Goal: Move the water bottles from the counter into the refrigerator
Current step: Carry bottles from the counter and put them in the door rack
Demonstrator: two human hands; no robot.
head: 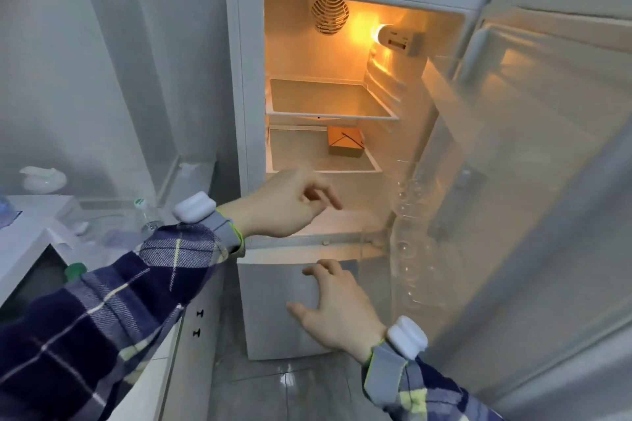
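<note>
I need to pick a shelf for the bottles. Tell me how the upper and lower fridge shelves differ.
The upper shelf is bare, while the lower shelf holds a small cardboard box at the back. The upper shelf sits in the lamp's bright orange glow; the lower shelf lies in its shade. The upper shelf has tall space above it, the lower shelf much less. Both are flat and pale.

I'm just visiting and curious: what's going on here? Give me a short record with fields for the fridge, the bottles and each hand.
fridge: refrigerator door open, light on
inside: brown box on the second shelf, upper shelf bare
bottles: green-capped bottle on the counter; clear bottles in the door rack
left hand: reaching toward the fridge, holding nothing
right hand: fingers spread by the lower drawer front, holding nothing
</note>
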